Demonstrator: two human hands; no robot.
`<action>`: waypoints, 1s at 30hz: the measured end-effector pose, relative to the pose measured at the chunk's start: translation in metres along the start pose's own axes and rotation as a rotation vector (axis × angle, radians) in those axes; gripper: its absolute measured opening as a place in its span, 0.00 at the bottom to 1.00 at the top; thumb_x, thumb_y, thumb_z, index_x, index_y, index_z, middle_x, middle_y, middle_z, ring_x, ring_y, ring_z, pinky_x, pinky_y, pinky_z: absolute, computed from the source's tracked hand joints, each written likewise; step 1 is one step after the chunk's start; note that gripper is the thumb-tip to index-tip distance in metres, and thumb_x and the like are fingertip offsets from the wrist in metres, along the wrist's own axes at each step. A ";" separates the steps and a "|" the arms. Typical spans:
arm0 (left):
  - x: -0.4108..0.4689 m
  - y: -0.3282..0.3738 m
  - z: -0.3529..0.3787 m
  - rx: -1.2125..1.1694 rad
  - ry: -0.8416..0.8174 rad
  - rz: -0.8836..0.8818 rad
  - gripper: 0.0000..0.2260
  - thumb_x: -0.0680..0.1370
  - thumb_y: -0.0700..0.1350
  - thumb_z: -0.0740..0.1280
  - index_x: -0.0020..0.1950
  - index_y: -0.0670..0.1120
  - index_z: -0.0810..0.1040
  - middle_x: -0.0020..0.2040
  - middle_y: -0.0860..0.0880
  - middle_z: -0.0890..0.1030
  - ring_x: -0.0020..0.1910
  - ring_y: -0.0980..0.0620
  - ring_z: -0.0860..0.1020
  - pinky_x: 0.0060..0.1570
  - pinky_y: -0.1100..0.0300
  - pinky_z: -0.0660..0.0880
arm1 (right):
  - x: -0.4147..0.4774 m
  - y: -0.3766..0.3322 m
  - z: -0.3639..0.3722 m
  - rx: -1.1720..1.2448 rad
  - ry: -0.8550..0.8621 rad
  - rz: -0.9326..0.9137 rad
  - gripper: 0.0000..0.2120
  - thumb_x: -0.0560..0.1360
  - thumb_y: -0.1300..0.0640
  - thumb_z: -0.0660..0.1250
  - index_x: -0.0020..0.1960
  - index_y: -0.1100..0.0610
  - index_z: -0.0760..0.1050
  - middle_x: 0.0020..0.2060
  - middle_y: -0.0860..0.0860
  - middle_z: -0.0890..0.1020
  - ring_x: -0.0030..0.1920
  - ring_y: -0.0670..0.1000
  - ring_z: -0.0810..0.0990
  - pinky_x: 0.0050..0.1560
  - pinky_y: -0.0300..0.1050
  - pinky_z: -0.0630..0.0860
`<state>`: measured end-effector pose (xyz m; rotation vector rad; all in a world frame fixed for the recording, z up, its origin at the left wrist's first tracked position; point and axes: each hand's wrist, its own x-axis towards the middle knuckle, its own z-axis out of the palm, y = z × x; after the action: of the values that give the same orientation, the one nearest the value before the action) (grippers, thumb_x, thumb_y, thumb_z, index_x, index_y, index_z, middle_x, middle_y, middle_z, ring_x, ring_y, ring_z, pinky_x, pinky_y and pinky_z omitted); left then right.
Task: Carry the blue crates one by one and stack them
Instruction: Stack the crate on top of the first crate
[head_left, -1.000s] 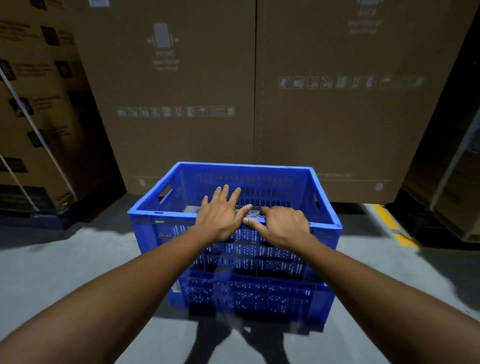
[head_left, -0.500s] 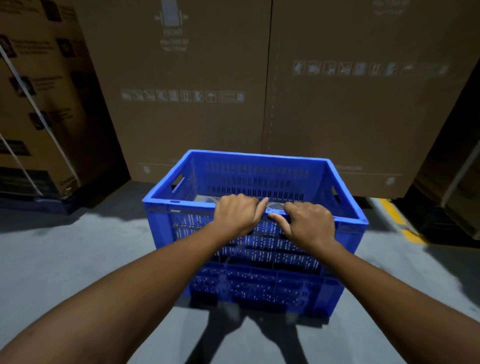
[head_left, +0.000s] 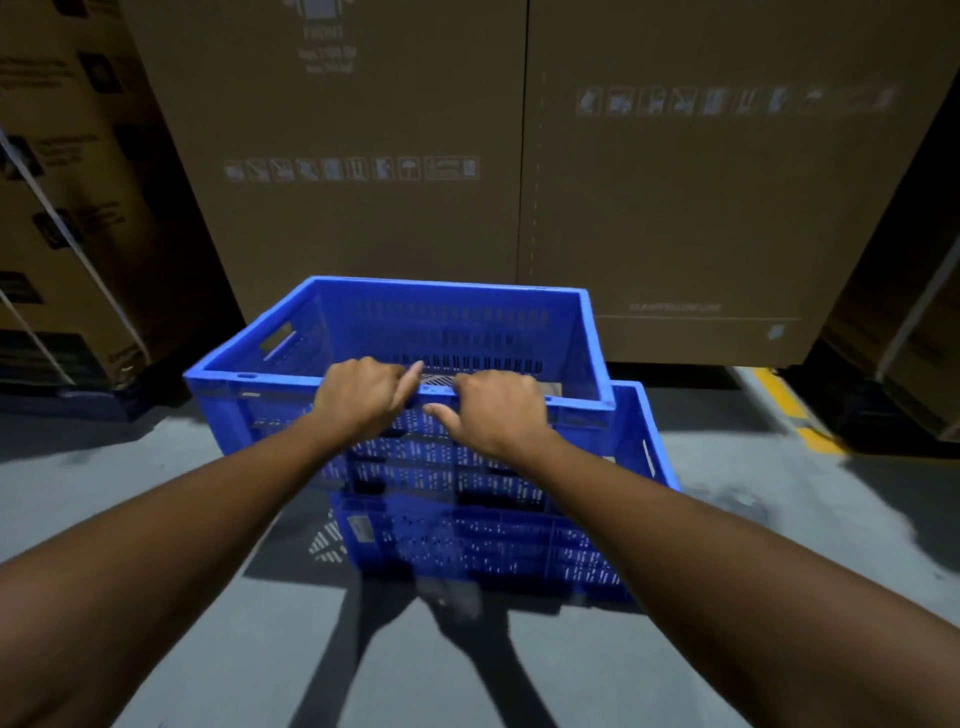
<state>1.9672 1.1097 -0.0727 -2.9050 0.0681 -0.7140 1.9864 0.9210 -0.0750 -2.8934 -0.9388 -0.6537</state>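
Top crate: the upper blue crate sat skewed to the left on the lower blue crate, whose right rim showed past it.
Grip: left hand and right hand were curled shut over the near rim, side by side.
Change: a second earlier the fingers lay flat and the crates were square; now it had been dragged off-line.
Meaning: likely being realigned or lifted off.
Setting: grey floor, cardboard boxes behind.

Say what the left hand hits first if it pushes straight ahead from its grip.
Probably the top crate's far wall: left hand grips the near rim, pointing across the open inside. Depth unclear.
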 end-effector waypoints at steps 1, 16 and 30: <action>-0.002 -0.008 0.001 -0.002 0.003 -0.010 0.26 0.83 0.58 0.49 0.35 0.48 0.75 0.34 0.43 0.80 0.36 0.40 0.79 0.33 0.55 0.66 | 0.004 -0.006 0.001 0.015 -0.009 0.002 0.26 0.77 0.31 0.54 0.50 0.52 0.77 0.42 0.52 0.82 0.43 0.56 0.81 0.38 0.48 0.68; 0.004 0.041 -0.009 0.017 -0.020 -0.028 0.25 0.83 0.55 0.49 0.33 0.48 0.74 0.30 0.47 0.73 0.32 0.43 0.76 0.33 0.55 0.71 | -0.017 0.036 -0.002 0.048 -0.062 0.063 0.28 0.76 0.28 0.54 0.54 0.49 0.78 0.37 0.49 0.78 0.43 0.54 0.80 0.42 0.50 0.68; 0.020 0.133 -0.008 -0.012 -0.066 -0.027 0.28 0.83 0.55 0.47 0.35 0.46 0.79 0.29 0.47 0.75 0.30 0.45 0.76 0.33 0.55 0.74 | -0.062 0.115 -0.010 0.019 -0.048 0.113 0.27 0.74 0.26 0.52 0.43 0.49 0.70 0.35 0.48 0.79 0.38 0.52 0.78 0.41 0.49 0.68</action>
<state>1.9802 0.9758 -0.0771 -2.9431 0.0261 -0.6238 2.0023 0.7909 -0.0793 -2.9313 -0.7740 -0.5663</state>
